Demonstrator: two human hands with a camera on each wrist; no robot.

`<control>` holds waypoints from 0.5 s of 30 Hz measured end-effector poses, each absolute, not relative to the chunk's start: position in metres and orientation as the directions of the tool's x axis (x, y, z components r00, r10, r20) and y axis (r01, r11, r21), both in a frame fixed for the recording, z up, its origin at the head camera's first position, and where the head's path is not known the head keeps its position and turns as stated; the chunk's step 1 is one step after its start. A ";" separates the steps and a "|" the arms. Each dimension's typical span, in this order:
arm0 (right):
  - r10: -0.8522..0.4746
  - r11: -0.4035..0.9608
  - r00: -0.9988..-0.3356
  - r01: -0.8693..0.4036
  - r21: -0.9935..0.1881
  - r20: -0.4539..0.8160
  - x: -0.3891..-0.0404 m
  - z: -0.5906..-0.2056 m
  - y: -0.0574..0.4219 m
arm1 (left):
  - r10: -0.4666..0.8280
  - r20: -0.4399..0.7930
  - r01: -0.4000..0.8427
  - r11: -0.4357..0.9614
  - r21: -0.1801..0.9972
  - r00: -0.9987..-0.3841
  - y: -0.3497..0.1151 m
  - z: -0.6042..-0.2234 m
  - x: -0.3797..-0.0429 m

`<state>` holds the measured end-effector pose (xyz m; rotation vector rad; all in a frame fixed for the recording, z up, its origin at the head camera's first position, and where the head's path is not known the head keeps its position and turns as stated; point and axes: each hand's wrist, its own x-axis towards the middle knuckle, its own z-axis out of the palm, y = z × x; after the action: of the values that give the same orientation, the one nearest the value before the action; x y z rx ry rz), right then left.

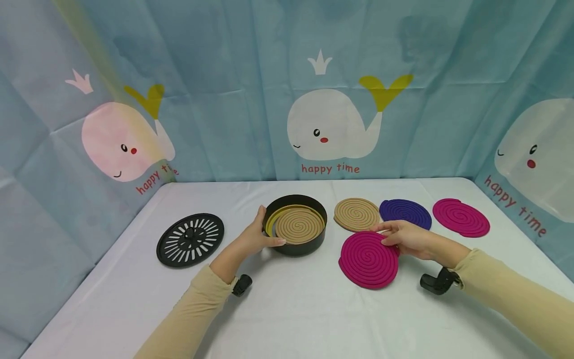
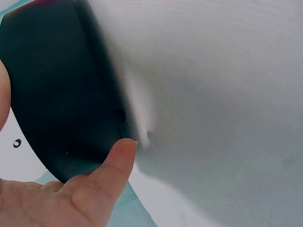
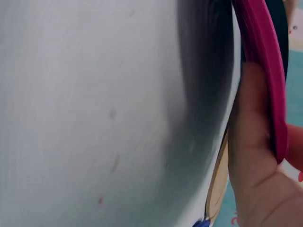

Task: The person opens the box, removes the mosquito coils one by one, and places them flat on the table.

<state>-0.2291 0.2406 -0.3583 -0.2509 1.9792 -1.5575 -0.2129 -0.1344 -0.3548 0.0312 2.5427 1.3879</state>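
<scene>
My left hand (image 1: 254, 236) holds the side of a round black tin (image 1: 296, 249), thumb at the front and fingers at the back left. Inside the tin lies a tan mosquito coil (image 1: 299, 226), with a yellow edge showing beneath it. In the left wrist view, a fingertip touches the dark outer wall of the tin (image 2: 52, 90). With thumb and fingers, my right hand (image 1: 408, 238) pinches the upper right edge of a magenta mosquito coil (image 1: 368, 260), tilted above the table. The right wrist view shows this magenta coil (image 3: 274, 85) edge-on between thumb and fingers.
A black slotted lid (image 1: 190, 240) with a central knob lies to the left on the white tablecloth (image 1: 305, 309). Behind the right hand are a tan coil (image 1: 357, 214), a purple coil (image 1: 405, 213) and another magenta coil (image 1: 461, 218). A whale-print curtain (image 1: 224, 134) hangs behind.
</scene>
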 end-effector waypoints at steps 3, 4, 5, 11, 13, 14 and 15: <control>-0.510 0.327 -0.781 0.213 -0.921 -0.361 -0.232 -0.359 0.244 | 0.135 -0.202 -0.097 0.547 0.831 -0.970 -0.135 -0.354 -0.212; -0.509 0.341 -0.778 0.211 -0.916 -0.368 -0.233 -0.359 0.245 | 0.135 -0.202 -0.098 0.547 0.832 -0.970 -0.135 -0.353 -0.212; -0.506 0.357 -0.778 0.205 -0.911 -0.373 -0.234 -0.358 0.245 | 0.133 -0.203 -0.099 0.548 0.831 -0.970 -0.135 -0.353 -0.212; -0.493 0.403 -0.790 0.163 -0.900 -0.364 -0.240 -0.355 0.253 | 0.133 -0.206 -0.100 0.552 0.828 -0.970 -0.134 -0.353 -0.213; -0.499 0.396 -0.788 0.162 -0.904 -0.360 -0.241 -0.355 0.255 | 0.135 -0.207 -0.100 0.552 0.828 -0.969 -0.135 -0.354 -0.213; -0.502 0.390 -0.787 0.166 -0.906 -0.360 -0.241 -0.354 0.257 | 0.135 -0.207 -0.099 0.553 0.827 -0.969 -0.135 -0.354 -0.212; -0.504 0.389 -0.786 0.164 -0.906 -0.359 -0.241 -0.354 0.258 | 0.136 -0.208 -0.099 0.554 0.826 -0.969 -0.135 -0.354 -0.212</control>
<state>-0.2408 0.2580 -0.3535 -0.2898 2.0469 -1.4319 -0.2122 -0.1347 -0.3536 0.0307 2.5434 1.3755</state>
